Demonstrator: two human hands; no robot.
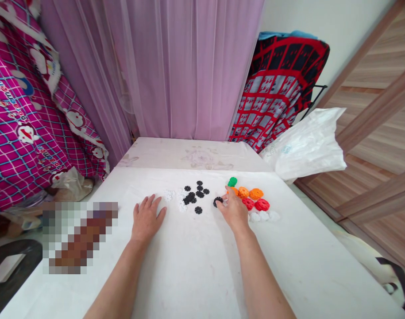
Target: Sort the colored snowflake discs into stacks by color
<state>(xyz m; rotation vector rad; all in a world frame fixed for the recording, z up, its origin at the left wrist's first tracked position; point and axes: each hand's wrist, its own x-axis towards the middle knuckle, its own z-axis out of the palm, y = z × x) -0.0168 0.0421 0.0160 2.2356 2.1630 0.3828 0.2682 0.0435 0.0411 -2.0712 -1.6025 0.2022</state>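
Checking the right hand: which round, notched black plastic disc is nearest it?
The black disc at the right hand; it is right of all the other black discs, apart from them.

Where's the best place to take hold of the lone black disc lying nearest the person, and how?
Probably by its rim, pinched at opposite edges, coming from the near side. The black disc looks thin and lies flat, so its edge offers the likeliest grip. White tabletop lies on that side, while the other black discs cluster beyond it.
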